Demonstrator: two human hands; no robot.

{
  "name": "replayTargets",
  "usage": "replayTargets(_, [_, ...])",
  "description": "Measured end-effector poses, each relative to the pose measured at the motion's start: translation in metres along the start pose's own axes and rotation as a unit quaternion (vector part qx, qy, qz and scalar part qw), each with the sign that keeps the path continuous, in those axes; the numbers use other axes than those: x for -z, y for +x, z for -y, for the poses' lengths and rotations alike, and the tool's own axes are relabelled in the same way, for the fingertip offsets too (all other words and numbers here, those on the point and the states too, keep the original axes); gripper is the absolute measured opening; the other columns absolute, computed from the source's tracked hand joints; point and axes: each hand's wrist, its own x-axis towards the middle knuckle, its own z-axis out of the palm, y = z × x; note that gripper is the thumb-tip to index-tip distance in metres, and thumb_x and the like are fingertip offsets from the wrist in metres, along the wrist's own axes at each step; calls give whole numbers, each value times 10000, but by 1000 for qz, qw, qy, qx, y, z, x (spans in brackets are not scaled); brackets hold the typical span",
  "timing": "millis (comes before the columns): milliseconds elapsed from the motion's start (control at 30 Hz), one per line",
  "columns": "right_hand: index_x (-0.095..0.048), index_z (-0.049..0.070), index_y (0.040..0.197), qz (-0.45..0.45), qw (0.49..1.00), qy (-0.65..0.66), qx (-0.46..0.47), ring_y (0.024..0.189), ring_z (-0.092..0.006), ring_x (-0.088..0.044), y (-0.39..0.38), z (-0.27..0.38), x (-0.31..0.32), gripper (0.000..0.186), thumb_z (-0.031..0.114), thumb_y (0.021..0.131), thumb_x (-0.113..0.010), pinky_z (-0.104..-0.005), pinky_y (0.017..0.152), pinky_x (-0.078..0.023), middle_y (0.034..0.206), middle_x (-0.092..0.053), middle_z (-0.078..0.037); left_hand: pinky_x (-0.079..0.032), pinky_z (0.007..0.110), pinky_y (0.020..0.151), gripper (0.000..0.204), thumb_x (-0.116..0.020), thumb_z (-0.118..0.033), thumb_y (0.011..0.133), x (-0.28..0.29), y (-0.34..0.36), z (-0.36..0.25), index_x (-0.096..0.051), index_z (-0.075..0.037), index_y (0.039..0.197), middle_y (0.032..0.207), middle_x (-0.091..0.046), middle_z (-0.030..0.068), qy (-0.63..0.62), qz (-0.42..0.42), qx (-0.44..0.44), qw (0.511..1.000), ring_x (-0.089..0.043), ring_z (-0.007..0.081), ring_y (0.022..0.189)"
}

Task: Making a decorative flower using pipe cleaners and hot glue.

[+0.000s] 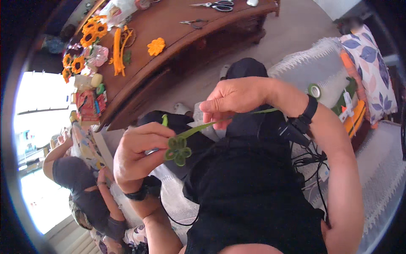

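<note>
My left hand (137, 152) pinches a small green loop-petalled flower piece (178, 150) in front of my lap. A thin green strip (198, 128) runs from that piece up to my right hand (234, 97), which pinches it; the strip's tail sticks out to the right past the wrist. Both wrists wear black bands. A short green tip shows above my left fingers.
A brown wooden table (169, 25) at the top carries an orange flower (156, 46), orange strips (117, 51), sunflowers (94, 30) and scissors (215, 5). A roll of green tape (314, 90) lies on the grey sofa. Another person (80, 186) sits at lower left. Black cables hang by my right arm.
</note>
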Motion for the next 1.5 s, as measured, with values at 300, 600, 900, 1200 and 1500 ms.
replayTargets(300, [-690, -9, 949, 68, 993, 70, -73, 602, -142, -641, 20, 23, -26, 538, 477, 1057, -486, -279, 598, -537, 705, -650, -40, -530, 344, 760, 142, -703, 50, 760, 1, -3, 0, -692, 37, 901, 1011, -680, 173, 28, 4, -59, 998, -683, 287, 845])
replayTargets(600, [-647, 49, 819, 2, 997, -75, -3, 541, -65, -502, 8, 38, -30, 375, 364, 1021, -611, -250, 541, -435, 648, -569, 24, -538, 332, 768, 145, -692, 52, 773, 2, -16, 11, -698, 34, 917, 1011, -688, 160, 40, -37, -61, 997, -692, 284, 861])
replayTargets(900, [-659, 19, 847, -51, 978, -197, 42, 617, -89, -579, -11, 43, -32, 368, 325, 1036, -581, -271, 600, -480, 703, -634, 5, -551, 336, 769, 158, -678, 61, 763, 0, -43, 30, -703, 23, 915, 1018, -699, 146, 69, -107, -10, 992, -701, 284, 865])
replayTargets(1200, [-645, -20, 1131, 60, 997, 25, -28, 604, -126, -643, 23, 29, -40, 386, 327, 1074, -486, -272, 606, -536, 855, -729, -115, -566, 356, 782, 154, -686, 58, 786, -5, -43, 4, -716, 11, 929, 1044, -700, 149, 97, -84, -53, 990, -708, 299, 898])
replayTargets(1500, [-650, -28, 1118, 48, 997, 65, -3, 592, -105, -622, 29, 45, -48, 336, 289, 1042, -567, -243, 571, -509, 832, -709, -88, -563, 363, 771, 164, -704, 58, 780, 0, -51, 1, -711, 18, 939, 1040, -698, 147, 104, -84, -49, 990, -704, 303, 888])
